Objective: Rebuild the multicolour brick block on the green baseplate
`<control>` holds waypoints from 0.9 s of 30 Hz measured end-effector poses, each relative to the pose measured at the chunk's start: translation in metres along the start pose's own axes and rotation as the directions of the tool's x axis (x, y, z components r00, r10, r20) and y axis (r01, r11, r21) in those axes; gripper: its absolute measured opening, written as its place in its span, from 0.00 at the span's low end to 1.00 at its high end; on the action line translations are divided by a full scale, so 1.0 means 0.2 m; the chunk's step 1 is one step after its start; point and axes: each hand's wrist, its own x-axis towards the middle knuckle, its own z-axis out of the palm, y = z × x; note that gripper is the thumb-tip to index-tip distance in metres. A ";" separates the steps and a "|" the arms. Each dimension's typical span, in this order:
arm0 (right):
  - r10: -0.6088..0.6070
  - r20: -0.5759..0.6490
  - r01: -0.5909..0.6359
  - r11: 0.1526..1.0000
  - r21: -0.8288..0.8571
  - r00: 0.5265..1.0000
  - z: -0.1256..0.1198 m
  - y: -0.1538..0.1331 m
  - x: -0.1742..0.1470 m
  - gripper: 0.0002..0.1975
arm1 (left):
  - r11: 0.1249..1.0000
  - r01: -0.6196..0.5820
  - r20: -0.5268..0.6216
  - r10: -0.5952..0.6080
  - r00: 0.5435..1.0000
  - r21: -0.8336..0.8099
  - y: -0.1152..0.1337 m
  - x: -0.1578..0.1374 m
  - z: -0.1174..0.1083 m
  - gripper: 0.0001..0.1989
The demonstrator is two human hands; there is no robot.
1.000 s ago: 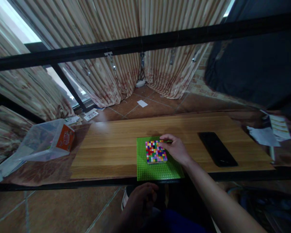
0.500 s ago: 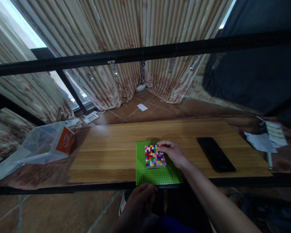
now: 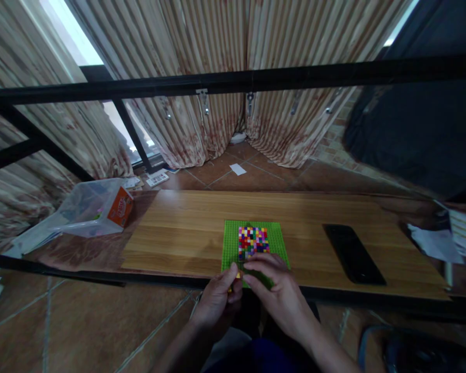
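My left hand (image 3: 219, 292) is closed at the near edge of the table, with small yellow bricks (image 3: 238, 275) showing at its thumb and fingertips. Right beside them is my right hand (image 3: 277, 287), its thumb and index finger apart at the tips; whether they touch the bricks is hard to make out. Behind both hands lies a green studded baseplate (image 3: 230, 238). On it stands a square block of many-coloured small bricks (image 3: 253, 241), its near edge partly covered by my right fingers.
A black phone-like slab (image 3: 353, 254) lies on the wooden board (image 3: 178, 228) to the right. At the left stands a clear plastic bin (image 3: 89, 210) with an orange label. Loose papers (image 3: 435, 243) are at the far right. A black rail (image 3: 225, 83) crosses beyond the table.
My right hand has left the far right corner of the coloured block and come back to my left hand. My left hand has turned, so yellow bricks now show. The view has shifted slightly.
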 end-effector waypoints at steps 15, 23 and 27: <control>0.029 -0.016 -0.026 0.983 0.182 0.999 -0.02 0.04 -0.01 0.05 | 0.998 0.057 0.062 -0.059 0.996 0.035 0.01 -0.02 0.04 0.22; 0.081 -0.232 -0.096 0.994 -0.057 0.969 -0.12 0.29 0.19 0.11 | 0.988 0.148 -0.036 -0.146 0.989 0.051 -0.01 -0.01 -0.01 0.18; 0.053 -0.218 -0.087 0.985 -0.149 0.974 -0.11 0.34 0.25 0.11 | 0.979 0.198 -0.071 -0.194 0.978 0.055 -0.03 -0.01 -0.03 0.17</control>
